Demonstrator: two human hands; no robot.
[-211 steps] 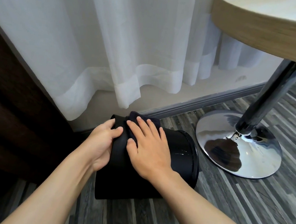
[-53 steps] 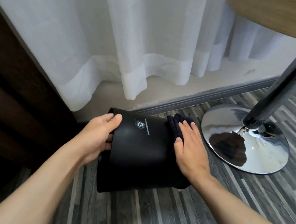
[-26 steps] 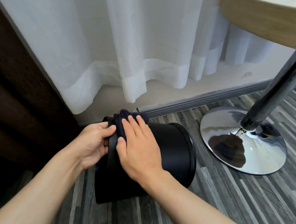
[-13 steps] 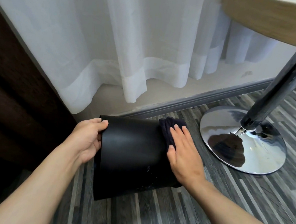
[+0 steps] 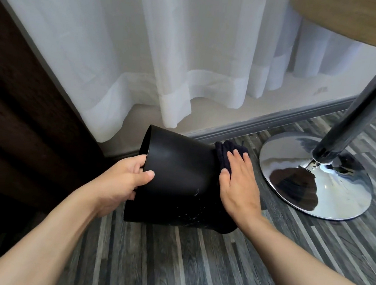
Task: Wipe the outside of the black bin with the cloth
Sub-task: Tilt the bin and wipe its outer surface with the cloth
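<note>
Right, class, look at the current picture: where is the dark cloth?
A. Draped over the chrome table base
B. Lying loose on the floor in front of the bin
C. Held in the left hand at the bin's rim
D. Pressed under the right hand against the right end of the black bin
D: the right hand lies flat on the dark cloth at the right end of the black bin, while the left hand grips the bin's other end.

Grey striped wood-look plank floor [image 5: 169,268]. On it: black bin [image 5: 178,183] lying on its side, centre frame, lower wall touching planks. Chrome round table base [image 5: 331,183] at 3 o'clock of bin, near but apart. Grey skirting [image 5: 265,125] along floor edge at 12 o'clock.
</note>
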